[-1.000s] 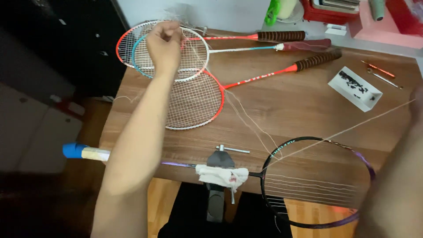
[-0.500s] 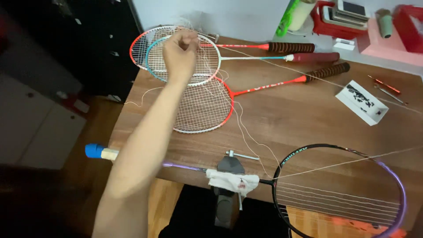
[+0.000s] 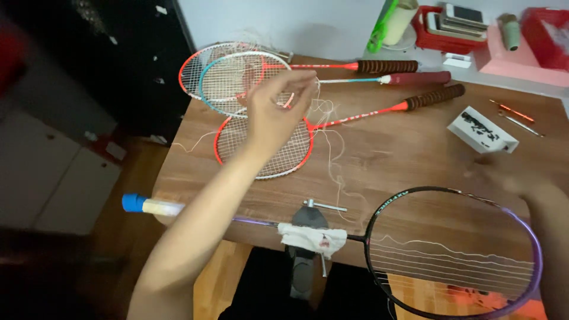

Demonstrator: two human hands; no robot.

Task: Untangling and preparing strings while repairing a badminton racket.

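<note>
Near the front edge of the desk (image 3: 409, 160) the black and purple racket (image 3: 456, 252) is clamped in a vise (image 3: 308, 237), its shaft running left to right and its head overhanging toward the right. The left hand (image 3: 275, 115), raised above the red rackets (image 3: 261, 127), pinches loose string (image 3: 332, 148) that trails down toward the clamped frame. The right hand (image 3: 510, 178) is blurred just beside the rim; its grip cannot be made out.

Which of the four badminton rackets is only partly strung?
The black-and-purple racket clamped at the table's near edge: only a few strings cross its lower head, while the three red and teal rackets farther back have full string beds.
</note>
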